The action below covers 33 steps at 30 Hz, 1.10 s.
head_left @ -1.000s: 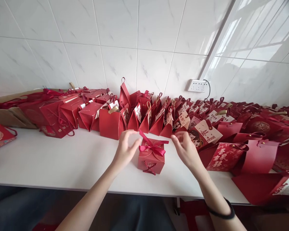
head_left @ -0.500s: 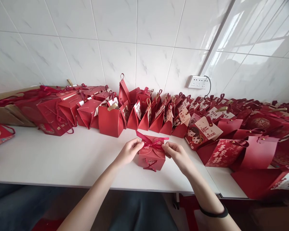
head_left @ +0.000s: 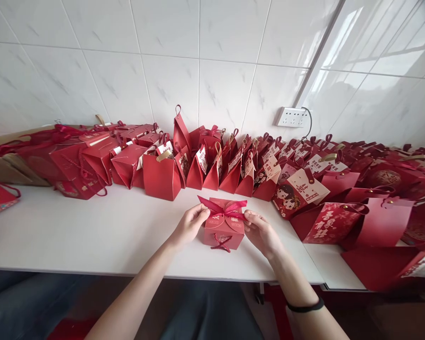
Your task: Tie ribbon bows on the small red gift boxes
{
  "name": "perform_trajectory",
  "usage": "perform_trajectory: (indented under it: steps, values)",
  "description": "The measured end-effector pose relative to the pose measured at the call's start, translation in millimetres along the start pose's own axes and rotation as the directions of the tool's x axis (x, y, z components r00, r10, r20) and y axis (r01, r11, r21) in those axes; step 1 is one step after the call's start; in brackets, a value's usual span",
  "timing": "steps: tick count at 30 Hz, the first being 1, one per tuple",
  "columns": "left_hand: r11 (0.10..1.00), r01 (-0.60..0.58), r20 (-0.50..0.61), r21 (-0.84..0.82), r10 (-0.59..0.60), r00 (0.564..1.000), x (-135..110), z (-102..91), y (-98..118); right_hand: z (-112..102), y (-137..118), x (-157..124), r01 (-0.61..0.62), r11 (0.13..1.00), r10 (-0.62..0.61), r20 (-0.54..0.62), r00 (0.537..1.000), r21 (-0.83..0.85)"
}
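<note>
A red gift box [head_left: 224, 232] with gold print stands upright on the white table [head_left: 102, 236] in front of me. Across its top lies a dark pink ribbon [head_left: 226, 209], tied in a bow at the middle. My left hand [head_left: 193, 222] pinches the bow's left side between thumb and forefinger. On the other side, my right hand [head_left: 260, 229] is closed on the ribbon's right part, at the box's top right edge. A twisted red cord handle [head_left: 221, 242] hangs on the box's front face.
Behind the box, several red gift boxes [head_left: 163, 177] with loops and tags line the tiled wall [head_left: 170, 85]. More printed boxes [head_left: 335, 222] crowd the right side. A power strip [head_left: 291, 117] is on the wall. At far left lies another red box [head_left: 0, 198].
My right hand has shifted slightly outward and down along the ribbon's right side. The left hand stays pinched at nearly the same place. The view has tilted a little.
</note>
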<state>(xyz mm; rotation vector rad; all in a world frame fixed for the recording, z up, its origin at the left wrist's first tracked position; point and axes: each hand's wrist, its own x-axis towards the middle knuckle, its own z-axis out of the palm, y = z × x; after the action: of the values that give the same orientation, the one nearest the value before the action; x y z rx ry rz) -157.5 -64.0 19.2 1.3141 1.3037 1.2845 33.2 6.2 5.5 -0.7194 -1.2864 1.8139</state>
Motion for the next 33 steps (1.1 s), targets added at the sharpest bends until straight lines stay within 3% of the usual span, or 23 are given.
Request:
perform_trajectory:
  steps: [7, 10, 16, 20, 22, 24, 27, 29, 31, 33]
  values:
    - [0.999, 0.022, -0.027, -0.039, -0.023, 0.999, 1, 1.7, -1, -1, 4, 1, -0.007, 1.0, 0.007, -0.017, 1.0, -0.015]
    - [0.997, 0.04, -0.014, -0.065, -0.041, 0.999, 1, 0.5, -4, -3, 3, -5, 0.041, 0.986, -0.052, -0.066, 0.996, -0.16]
    - [0.98, 0.076, -0.127, -0.183, -0.1, 0.987, 10, 1.7, -14, 7, 13, -37, 0.109, 0.795, -0.299, -0.229, 0.926, -0.597]
    - [0.988, 0.049, -0.1, -0.148, -0.064, 0.993, 14, 5.7, -10, 19, 22, -45, 0.16, 0.717, -0.301, -0.094, 0.949, -0.679]
    - [0.996, 0.05, -0.121, -0.073, -0.058, 0.991, 6, 5.8, -7, 17, 24, -40, 0.17, 0.724, -0.253, -0.029, 0.967, -0.669]
    - [0.998, 0.062, -0.155, 0.015, -0.059, 0.986, -8, 4.6, -3, 8, 25, -33, 0.158, 0.733, -0.242, -0.037, 0.97, -0.661]
    - [0.983, 0.1, -0.191, 0.155, -0.07, 0.979, -38, 2.3, -2, -9, 24, -25, 0.128, 0.705, -0.36, -0.196, 0.912, -0.698]
    - [0.976, 0.092, -0.129, 0.198, -0.067, 0.989, -57, 1.4, -1, -17, 21, -24, 0.101, 0.705, -0.418, -0.296, 0.859, -0.702]
    - [0.979, 0.026, -0.116, 0.203, -0.003, 0.993, -69, 0.9, 3, -18, 16, -26, 0.081, 0.732, -0.406, -0.338, 0.849, -0.676]
    - [0.974, -0.044, -0.233, 0.223, 0.097, 0.968, -71, 0.6, 11, -15, 12, -30, 0.089, 0.742, -0.387, -0.316, 0.866, -0.665]
